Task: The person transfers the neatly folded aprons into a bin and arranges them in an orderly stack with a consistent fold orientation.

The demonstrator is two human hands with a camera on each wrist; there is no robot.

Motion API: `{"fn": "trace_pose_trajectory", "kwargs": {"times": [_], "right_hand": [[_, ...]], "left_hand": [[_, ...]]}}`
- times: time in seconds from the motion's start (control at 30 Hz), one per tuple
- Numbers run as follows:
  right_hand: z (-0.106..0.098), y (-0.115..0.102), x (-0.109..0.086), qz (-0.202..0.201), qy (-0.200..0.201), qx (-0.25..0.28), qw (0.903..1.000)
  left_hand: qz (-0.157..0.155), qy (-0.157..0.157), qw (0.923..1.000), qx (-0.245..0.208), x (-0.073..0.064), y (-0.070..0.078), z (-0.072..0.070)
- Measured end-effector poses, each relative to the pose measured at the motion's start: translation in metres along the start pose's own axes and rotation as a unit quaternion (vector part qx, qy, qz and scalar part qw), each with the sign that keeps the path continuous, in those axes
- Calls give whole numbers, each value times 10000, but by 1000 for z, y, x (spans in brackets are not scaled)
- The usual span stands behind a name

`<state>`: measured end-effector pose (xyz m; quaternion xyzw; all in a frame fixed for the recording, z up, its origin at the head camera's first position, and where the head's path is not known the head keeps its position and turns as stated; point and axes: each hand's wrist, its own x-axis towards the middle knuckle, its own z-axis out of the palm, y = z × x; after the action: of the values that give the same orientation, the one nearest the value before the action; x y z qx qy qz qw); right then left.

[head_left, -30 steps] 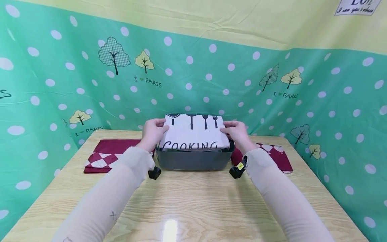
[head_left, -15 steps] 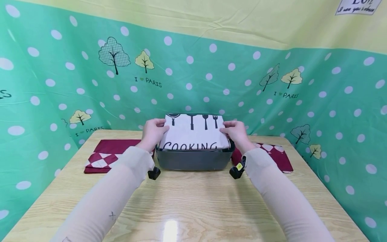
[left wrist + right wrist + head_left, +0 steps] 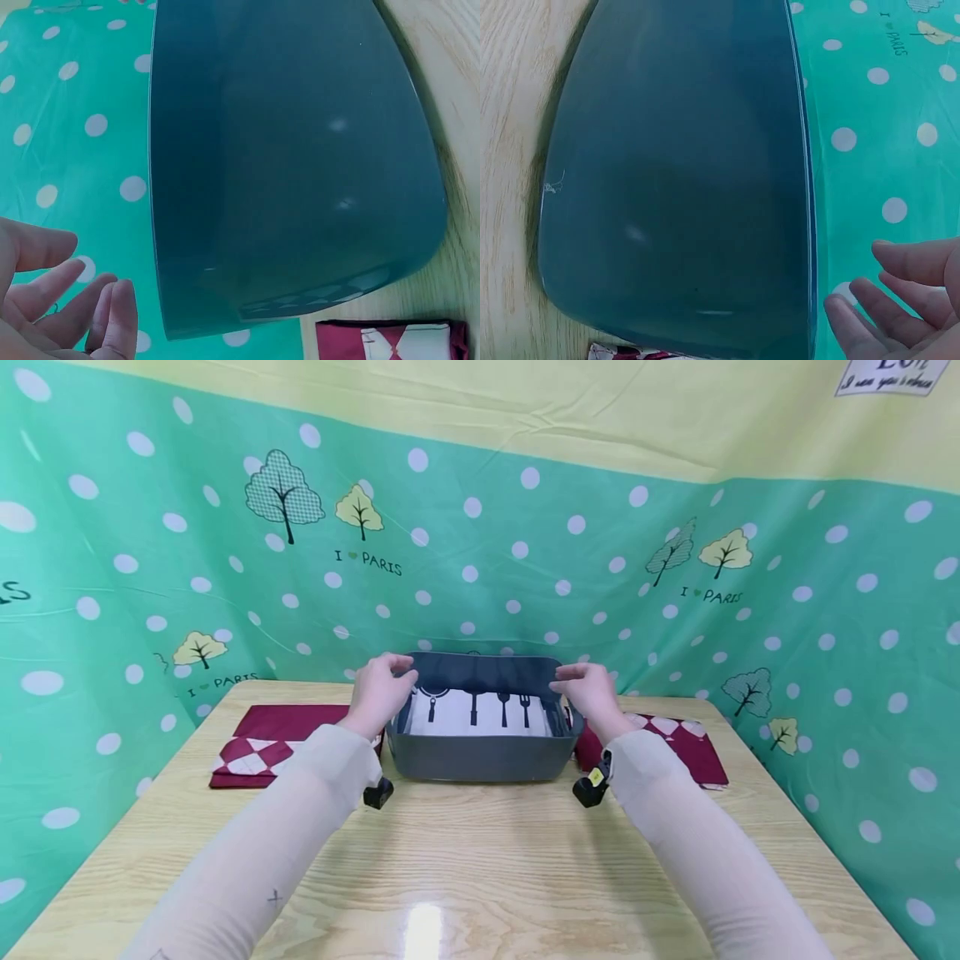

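A white folded cloth (image 3: 487,714) printed with black kitchen utensils lies inside a dark grey bin (image 3: 483,758), its lower part hidden by the front wall. My left hand (image 3: 378,692) is over the bin's left end with thumb and fingers apart, holding nothing. Over the right end, my right hand (image 3: 588,695) is likewise spread and bare. In the left wrist view, the left fingers (image 3: 120,319) stand away from the bin's wall (image 3: 292,165). Loosely bent right fingers (image 3: 877,311) appear beside the bin's rim in the right wrist view.
Dark red folded cloths with white diamonds lie either side of the bin: a left one (image 3: 258,756) and a right one (image 3: 686,747). All stand on a wooden table (image 3: 480,860). A green dotted curtain (image 3: 480,552) hangs behind.
The white cloth has dropped from between both hands down into the bin, and its printed lettering is out of sight. Both hands have let go and stayed nearly in place.
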<state>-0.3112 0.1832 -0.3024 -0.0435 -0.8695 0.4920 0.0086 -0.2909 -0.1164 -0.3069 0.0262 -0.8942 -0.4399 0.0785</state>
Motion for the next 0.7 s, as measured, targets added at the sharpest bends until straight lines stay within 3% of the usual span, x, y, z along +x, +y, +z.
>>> {"fn": "trace_pose_trajectory", "kwargs": {"times": [0.33,0.7], "right_hand": [[5,-4,-3,-85,-66,124,9999],[5,-11,-10,-271,-35,179,9995]], "left_hand": [[123,-167,9995,-252,-3,-1,-4],[271,-119,9990,-334,-12,5,-16]]}}
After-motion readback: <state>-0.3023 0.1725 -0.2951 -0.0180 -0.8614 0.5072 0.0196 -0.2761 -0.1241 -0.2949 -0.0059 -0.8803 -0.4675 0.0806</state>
